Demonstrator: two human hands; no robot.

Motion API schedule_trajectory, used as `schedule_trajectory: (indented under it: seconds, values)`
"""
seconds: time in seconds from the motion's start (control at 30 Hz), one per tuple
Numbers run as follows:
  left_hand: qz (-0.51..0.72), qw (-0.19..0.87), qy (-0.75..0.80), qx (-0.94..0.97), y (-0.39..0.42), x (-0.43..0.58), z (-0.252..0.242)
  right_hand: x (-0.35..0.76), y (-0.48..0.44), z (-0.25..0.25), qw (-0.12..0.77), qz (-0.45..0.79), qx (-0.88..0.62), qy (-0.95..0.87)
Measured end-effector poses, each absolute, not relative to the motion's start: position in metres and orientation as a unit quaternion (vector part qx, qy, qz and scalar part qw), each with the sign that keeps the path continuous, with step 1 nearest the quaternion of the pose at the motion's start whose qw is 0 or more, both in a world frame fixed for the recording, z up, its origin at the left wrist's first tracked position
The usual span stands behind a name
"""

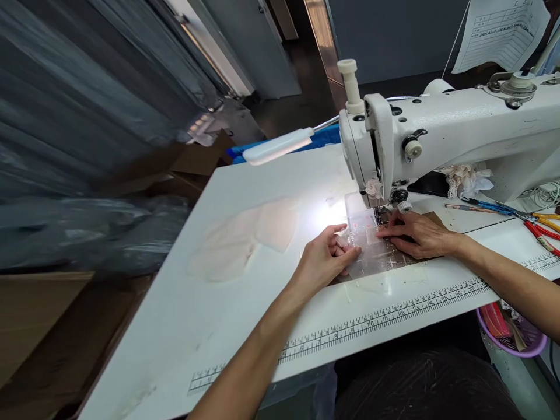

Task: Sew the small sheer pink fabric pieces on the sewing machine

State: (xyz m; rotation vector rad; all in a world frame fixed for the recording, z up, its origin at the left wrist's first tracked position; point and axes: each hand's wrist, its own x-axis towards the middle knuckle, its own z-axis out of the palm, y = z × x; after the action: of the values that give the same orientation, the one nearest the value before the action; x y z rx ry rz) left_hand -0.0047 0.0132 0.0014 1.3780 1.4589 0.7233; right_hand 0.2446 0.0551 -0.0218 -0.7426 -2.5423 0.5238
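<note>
A small clear plastic piece [371, 248] lies on the white sewing table under the needle of a white sewing machine [459, 134]. My left hand [326, 256] pinches the piece's left edge, fingers curled closed on it. My right hand [417, 233] lies flat on the piece's right side, fingers stretched toward the presser foot [380, 213]. A pale pink fabric piece [245, 236] lies to the left on the table, apart from both hands.
A lamp [277, 146] on a flexible neck lights the needle area. Scissors and red-handled pliers [540, 224] lie at the right. A ruler strip [385, 318] runs along the table's front edge. A purple basket [516, 335] hangs at lower right. Cardboard boxes [35, 315] stand left.
</note>
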Motion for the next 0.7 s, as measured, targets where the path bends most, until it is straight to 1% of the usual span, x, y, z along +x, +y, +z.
schedule_trajectory:
  seconds: [0.27, 0.4, 0.53, 0.7]
  values:
    - [0.28, 0.469, 0.624, 0.559, 0.013, 0.002, 0.005, 0.243, 0.056, -0.025, 0.23, 0.161, -0.269, -0.921]
    - [0.28, 0.467, 0.627, 0.558, 0.013, 0.002, 0.004, 0.244, 0.051, -0.02, 0.239, 0.176, -0.28, -0.913]
    - [0.277, 0.464, 0.621, 0.567, 0.014, -0.001, 0.001, 0.247, 0.04, -0.012, 0.219, 0.198, -0.274, -0.915]
    - [0.28, 0.449, 0.611, 0.589, 0.013, -0.003, -0.001, 0.247, 0.031, -0.013, 0.198, 0.156, -0.266, -0.931]
